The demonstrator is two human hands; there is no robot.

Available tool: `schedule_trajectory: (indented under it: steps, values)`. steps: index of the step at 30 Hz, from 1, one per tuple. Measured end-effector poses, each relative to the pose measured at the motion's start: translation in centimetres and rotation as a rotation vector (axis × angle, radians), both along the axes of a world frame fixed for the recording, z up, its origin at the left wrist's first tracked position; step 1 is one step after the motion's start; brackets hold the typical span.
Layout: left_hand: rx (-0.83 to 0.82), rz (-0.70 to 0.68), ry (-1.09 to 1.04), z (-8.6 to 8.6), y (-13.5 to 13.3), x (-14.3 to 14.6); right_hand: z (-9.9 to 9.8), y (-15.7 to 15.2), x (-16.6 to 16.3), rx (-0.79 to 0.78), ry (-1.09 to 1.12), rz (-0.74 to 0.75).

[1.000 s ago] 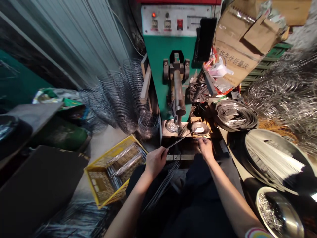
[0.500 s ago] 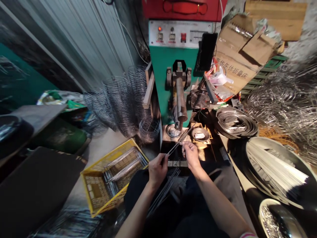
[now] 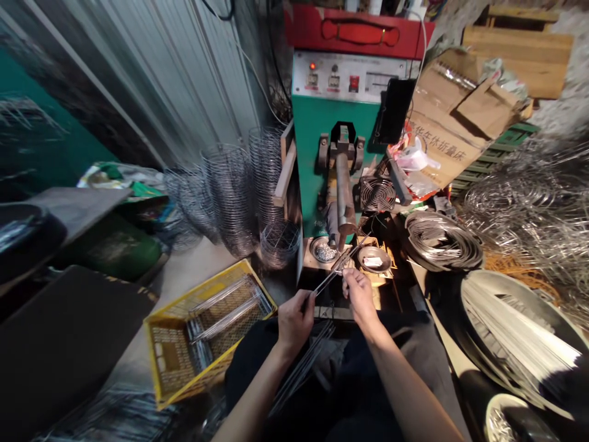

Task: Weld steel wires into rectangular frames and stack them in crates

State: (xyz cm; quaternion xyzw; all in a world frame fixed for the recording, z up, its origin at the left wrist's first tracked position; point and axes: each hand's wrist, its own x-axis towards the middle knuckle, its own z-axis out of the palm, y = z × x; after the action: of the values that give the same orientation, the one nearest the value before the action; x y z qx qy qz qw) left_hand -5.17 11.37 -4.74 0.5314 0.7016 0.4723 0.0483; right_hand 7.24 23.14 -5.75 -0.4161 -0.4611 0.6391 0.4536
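My left hand (image 3: 294,318) is closed on the near end of a thin metal wire rod (image 3: 324,283). The rod slants up and away to the right, its far part lying under the electrode tip of a green welding machine (image 3: 311,147). My right hand (image 3: 361,297) is pinched close beside the rod, on a small bright piece too small to name. The machine's thick metal arm (image 3: 344,190) hangs just beyond both hands. A dish of small metal bits (image 3: 326,250) sits left of the tip, and a second round dish (image 3: 373,259) to its right.
A yellow crate (image 3: 154,353) with bundled wire rods stands at left, wire baskets (image 3: 227,196) stacked behind it. Wire rods (image 3: 304,368) lie across my lap. At right are a coil of metal strip (image 3: 444,242) and a large basin (image 3: 478,331) of straight strips.
The whole view has shifted, so the machine appears slightly lower and further right. Both hands keep nearly the same pose on the rod beneath the machine's tip.
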Motion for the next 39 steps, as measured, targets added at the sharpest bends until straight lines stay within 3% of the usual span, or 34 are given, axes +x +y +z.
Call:
schedule_trajectory:
  steps: [23,39]
  values:
    - [0.095,0.021,0.079,0.0,1.3,-0.7,1.1,1.1,-1.3,0.060,0.088,-0.004]
    - [0.070,0.016,0.042,0.5,2.4,-1.6,1.7,2.1,-2.1,0.030,0.077,-0.028]
